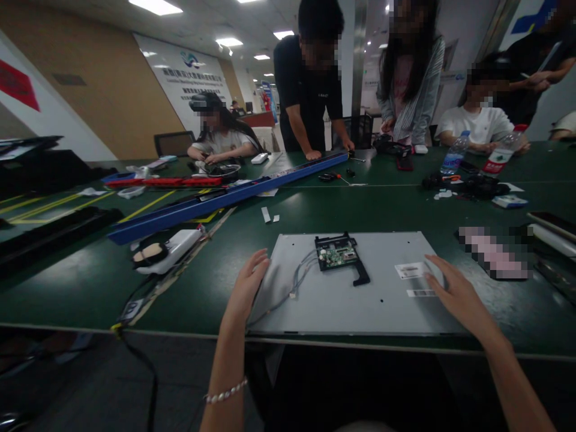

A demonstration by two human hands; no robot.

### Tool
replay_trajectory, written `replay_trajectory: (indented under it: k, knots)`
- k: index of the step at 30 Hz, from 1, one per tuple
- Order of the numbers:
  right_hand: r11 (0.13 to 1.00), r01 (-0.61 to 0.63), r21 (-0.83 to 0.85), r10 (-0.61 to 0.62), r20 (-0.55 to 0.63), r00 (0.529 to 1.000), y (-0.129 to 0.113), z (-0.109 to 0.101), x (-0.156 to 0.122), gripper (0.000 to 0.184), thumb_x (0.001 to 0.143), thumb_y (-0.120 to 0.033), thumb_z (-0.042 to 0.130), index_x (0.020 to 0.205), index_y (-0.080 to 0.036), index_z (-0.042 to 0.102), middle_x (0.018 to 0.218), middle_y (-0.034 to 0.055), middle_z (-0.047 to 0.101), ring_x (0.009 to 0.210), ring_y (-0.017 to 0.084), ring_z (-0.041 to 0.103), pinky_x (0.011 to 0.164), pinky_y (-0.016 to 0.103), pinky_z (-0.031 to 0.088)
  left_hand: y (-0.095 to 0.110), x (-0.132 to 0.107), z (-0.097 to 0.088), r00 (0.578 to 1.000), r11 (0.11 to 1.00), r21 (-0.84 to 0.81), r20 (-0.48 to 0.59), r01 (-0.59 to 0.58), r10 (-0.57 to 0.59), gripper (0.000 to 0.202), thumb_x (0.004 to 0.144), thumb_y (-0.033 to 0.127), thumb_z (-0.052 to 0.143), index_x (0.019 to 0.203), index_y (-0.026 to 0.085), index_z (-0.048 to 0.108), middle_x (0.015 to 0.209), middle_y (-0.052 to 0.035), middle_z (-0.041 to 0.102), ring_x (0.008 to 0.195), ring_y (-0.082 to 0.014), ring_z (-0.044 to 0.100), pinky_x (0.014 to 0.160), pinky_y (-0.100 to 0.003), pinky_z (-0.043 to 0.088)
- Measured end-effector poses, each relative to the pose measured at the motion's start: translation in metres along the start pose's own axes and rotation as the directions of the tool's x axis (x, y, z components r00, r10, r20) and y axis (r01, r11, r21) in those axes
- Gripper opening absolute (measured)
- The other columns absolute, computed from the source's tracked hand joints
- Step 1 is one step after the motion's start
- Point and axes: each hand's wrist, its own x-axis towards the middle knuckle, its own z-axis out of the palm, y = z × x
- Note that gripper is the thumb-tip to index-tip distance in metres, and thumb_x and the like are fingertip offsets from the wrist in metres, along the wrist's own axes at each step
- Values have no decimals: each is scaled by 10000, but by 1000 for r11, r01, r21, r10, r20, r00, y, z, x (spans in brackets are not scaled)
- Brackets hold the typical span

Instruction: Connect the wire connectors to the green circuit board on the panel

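Note:
A flat grey metal panel [351,312] lies on the green table in front of me. A black bracket [360,273] and a green circuit board [337,257] sit on its upper middle, with thin grey cables [297,279] running towards the near left corner. Beside the panel's left edge is my left hand [248,282], open, fingers stretched forward; whether it touches the edge I cannot tell. My right hand [456,294] is open over the right edge, thumb and fingers apart, its fingertips close to a white label [410,270].
Beyond the panel a long blue channel [234,198] crosses the table diagonally. A white device [173,249] lies to the left, a pixelated pink object [495,255] to the right. Bottles [455,153] and screwdrivers [330,177] are farther back. Several people [310,78] are across the table.

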Motion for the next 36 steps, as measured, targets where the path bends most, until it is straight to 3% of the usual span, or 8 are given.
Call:
replay_trajectory:
  k: [8,14,22,25,29,33,36]
  knots:
    - [981,41,-191,-36,32,999,28,3,0,527,902,-447,395,1362,-198,464,1390,145,502,1290,330,448,1056,570,338,-2,-12,12,980,993,-47,162,-109,116,491,823,472,535,1294,332,526,1389,-39,524,1290,-207,483,1104,-329,363]
    - [958,56,-280,-41,58,997,32,5,1,537,916,-429,367,1387,-187,449,1400,140,497,1309,339,426,1059,583,327,-3,-13,17,956,970,79,201,-231,212,564,803,482,566,1326,276,523,1451,-52,456,1355,-238,399,1165,-369,251]
    - [921,71,-384,-71,13,997,41,-3,4,533,914,-411,376,1376,-163,469,1371,157,525,1289,381,444,1014,615,370,0,-15,32,886,858,266,289,-438,363,585,897,495,447,1408,211,415,1518,-91,345,1417,-225,280,1174,-413,208]
    - [939,95,-331,-92,26,995,25,-11,11,528,919,-415,386,1395,-194,445,1378,135,520,1297,365,442,1030,611,369,0,-18,34,867,822,297,279,-486,412,560,919,487,422,1411,221,403,1532,-91,314,1427,-224,256,1167,-414,229]
    - [973,203,-107,-187,139,972,-21,-18,36,553,918,-444,439,1435,-258,378,1424,86,479,1304,285,451,1085,512,368,0,-23,32,840,786,297,228,-542,493,523,936,462,400,1395,211,413,1523,-101,322,1412,-226,288,1162,-423,245]
    - [922,375,92,-384,329,863,-66,-11,79,699,860,-488,556,1483,-325,284,1528,32,339,1387,272,330,1135,495,293,-1,-26,29,828,790,253,215,-559,517,502,935,462,408,1367,209,437,1479,-98,388,1381,-219,345,1162,-418,255]
    - [903,385,192,-430,441,788,-83,8,115,894,784,-544,644,1516,-318,183,1592,46,162,1441,286,188,1155,492,231,-3,-26,29,844,809,247,215,-533,491,503,931,472,409,1354,203,451,1462,-98,408,1368,-216,364,1163,-409,255]
